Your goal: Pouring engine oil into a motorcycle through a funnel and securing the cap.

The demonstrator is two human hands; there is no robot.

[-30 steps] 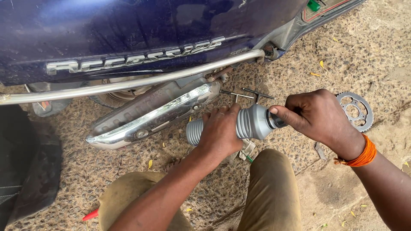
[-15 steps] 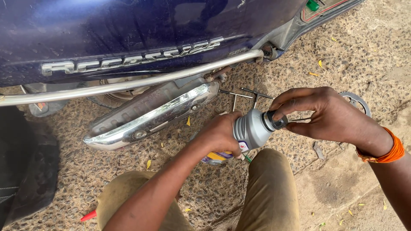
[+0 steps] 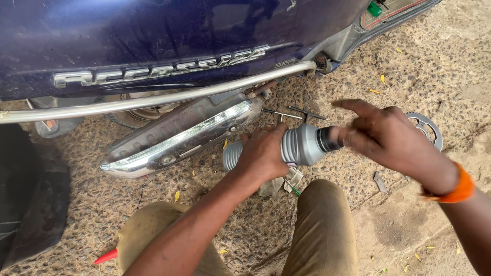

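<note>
My left hand (image 3: 263, 153) grips a grey ribbed plastic bottle (image 3: 302, 145) around its middle and holds it on its side, its dark neck (image 3: 327, 139) pointing right. My right hand (image 3: 386, 135) is at that neck, blurred, fingers spread, its thumb and fingertips by the opening; whether it touches the neck I cannot tell. An orange band is on my right wrist (image 3: 460, 189). Both hands hover above the gravel just in front of my knees (image 3: 322, 230).
A dark blue scooter body (image 3: 153, 36) with a chrome rail (image 3: 169, 97) and a chrome exhaust guard (image 3: 179, 143) fills the top. Two T-handle tools (image 3: 294, 113), a metal sprocket (image 3: 427, 128), a rag (image 3: 286, 181) and a red item (image 3: 106, 257) lie on the gravel.
My right hand has let go of the bottle's cap end and opened its fingers, shifting slightly right. The bottle has stayed in my left hand, tilted a little more level.
</note>
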